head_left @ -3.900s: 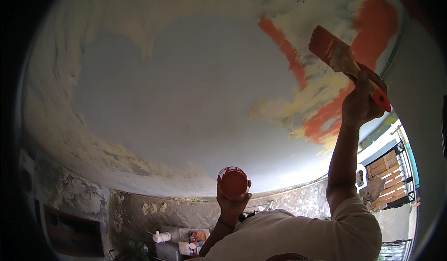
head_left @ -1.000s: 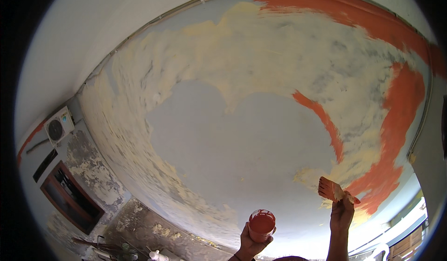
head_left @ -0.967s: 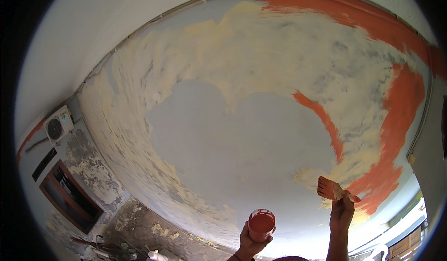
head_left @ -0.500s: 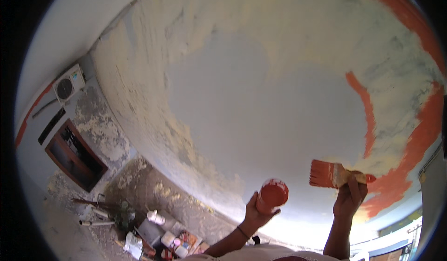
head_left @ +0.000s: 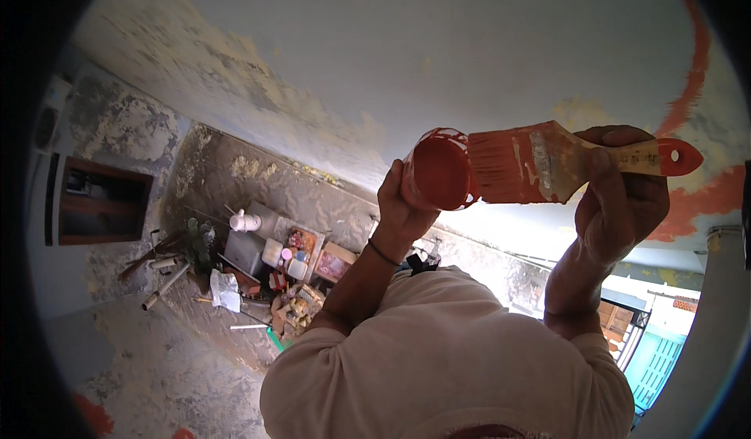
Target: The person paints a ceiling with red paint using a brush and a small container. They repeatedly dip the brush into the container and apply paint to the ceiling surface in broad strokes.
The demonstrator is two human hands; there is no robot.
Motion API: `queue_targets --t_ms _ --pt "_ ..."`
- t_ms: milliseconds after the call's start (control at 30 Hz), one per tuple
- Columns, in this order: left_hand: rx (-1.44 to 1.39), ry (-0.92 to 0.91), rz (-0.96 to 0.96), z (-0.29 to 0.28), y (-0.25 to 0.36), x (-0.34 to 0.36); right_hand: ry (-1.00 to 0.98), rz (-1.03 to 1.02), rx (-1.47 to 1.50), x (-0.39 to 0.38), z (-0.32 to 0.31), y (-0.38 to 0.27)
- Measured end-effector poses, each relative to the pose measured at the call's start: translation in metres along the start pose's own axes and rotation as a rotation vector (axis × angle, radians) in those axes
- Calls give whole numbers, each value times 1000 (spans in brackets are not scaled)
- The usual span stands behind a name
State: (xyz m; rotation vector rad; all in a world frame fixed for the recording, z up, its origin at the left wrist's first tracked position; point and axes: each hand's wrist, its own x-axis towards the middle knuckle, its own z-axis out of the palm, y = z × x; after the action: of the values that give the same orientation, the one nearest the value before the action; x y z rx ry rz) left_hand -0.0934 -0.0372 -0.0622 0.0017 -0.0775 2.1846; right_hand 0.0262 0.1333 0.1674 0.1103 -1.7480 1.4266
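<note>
Patchy wall (head_left: 438, 55) beyond. Left fingers (head_left: 392, 185) grip cup (head_left: 450, 134), right fingers (head_left: 601, 171) grip brush (head_left: 559, 161). Loaded bristles (head_left: 498, 170) may drip; bumping the cup could slop paint (head_left: 438, 174).

underside of red cup (head_left: 410, 181) hidden, shirt (head_left: 454, 353) cut off below

Plain pale-beige cloth shirt (head_left: 454, 353), short sleeves (head_left: 606, 361). Dark reddish curved edging (head_left: 493, 431) at shirt's neck. Thin dark band (head_left: 382, 256) around left wrist, beyond shirt's sleeve.
</note>
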Motion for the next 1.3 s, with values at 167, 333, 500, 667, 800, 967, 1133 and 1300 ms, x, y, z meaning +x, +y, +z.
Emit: queue_targets --t_ms 167,333,500,667,800,967,1133,1300 --pt "101 38 18 -6 -2 0 -15 -3 -125 -3 18 6" --pt "120 61 36 -8 -3 0 -52 18 -186 -12 25 12" --pt "36 -46 22 -12 -4 -2 26 -90 -144 -10 8 27" --pt "-67 -83 6 -13 -4 -5 92 59 132 -19 3 36" --pt "-18 -83 9 -13 -7 -5 228 154 99 -32 9 35" --pt "35 -52 47 -12 -10 -6 169 166 -30 -42 10 23" --pt "-40 -128 35 -18 -11 -7 68 177 -132 -52 16 16" --pt "13 -146 67 -9 -14 -6 -12 164 -219 -58 22 10"
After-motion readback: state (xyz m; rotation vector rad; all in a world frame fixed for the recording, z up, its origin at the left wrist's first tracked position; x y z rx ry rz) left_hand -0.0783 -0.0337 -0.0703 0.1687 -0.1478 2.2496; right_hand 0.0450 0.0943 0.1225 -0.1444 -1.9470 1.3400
